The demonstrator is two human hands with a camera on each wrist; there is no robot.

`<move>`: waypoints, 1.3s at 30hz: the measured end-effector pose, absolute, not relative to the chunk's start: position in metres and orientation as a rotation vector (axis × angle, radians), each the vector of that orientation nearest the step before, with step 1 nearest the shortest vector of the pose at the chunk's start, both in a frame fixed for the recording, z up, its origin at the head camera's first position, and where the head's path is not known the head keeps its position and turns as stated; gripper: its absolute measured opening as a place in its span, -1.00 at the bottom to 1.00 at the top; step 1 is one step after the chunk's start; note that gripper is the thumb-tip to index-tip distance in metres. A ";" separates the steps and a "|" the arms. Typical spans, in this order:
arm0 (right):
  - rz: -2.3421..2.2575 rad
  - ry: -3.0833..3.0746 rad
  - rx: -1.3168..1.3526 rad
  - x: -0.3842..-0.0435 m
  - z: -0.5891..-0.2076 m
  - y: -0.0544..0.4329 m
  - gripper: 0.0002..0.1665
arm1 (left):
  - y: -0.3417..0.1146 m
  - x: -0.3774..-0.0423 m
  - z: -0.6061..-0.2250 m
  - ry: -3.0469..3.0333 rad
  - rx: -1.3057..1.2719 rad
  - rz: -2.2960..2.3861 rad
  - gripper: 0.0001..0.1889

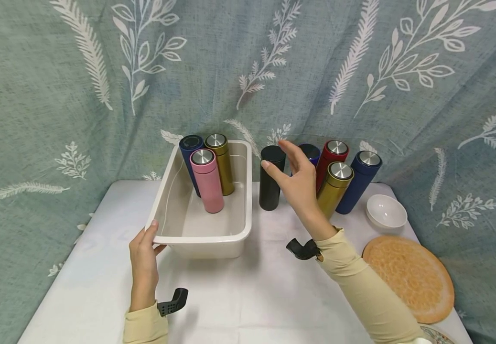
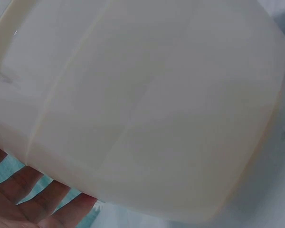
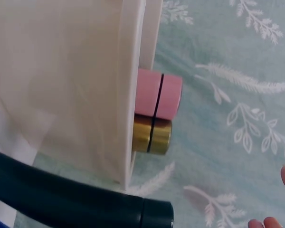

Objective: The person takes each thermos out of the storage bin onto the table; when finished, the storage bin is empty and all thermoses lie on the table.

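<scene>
My left hand (image 1: 145, 253) grips the near left corner of a white plastic tub (image 1: 207, 240), thumb on the rim and fingers under it. Those fingers (image 2: 42, 197) show along the edge in the left wrist view. Inside the tub stand a pink flask (image 1: 208, 184), a gold flask (image 1: 226, 167) and a dark blue flask (image 1: 189, 160). A black flask (image 1: 268, 191) stands upright just right of the tub. By its top is my right hand (image 1: 299, 184), thumb and fingers spread; the right wrist view shows a gap between fingertips and lid.
Behind my right hand stand a red flask (image 1: 327, 157), another gold flask (image 1: 334, 191), a navy flask (image 1: 357, 184) and a partly hidden blue one (image 1: 311, 152). A white bowl (image 1: 386, 211) and a round orange mat (image 1: 409, 279) lie at right. A patterned curtain (image 1: 213, 71) hangs behind.
</scene>
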State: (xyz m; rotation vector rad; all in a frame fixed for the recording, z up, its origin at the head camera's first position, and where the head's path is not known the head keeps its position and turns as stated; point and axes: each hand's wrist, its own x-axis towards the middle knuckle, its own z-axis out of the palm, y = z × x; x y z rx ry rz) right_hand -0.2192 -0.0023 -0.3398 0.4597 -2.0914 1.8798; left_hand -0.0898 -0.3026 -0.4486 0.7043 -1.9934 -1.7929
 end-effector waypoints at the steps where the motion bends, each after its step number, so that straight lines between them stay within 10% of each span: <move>1: 1.886 -2.092 0.464 -0.219 -0.340 -0.004 -0.32 | -0.303 -0.090 -0.449 -1.995 0.706 -1.791 -0.42; 39: 2.156 -2.093 0.424 -0.238 -0.333 -0.087 -0.40 | -0.304 -0.090 -0.449 -1.997 0.692 -1.789 -0.45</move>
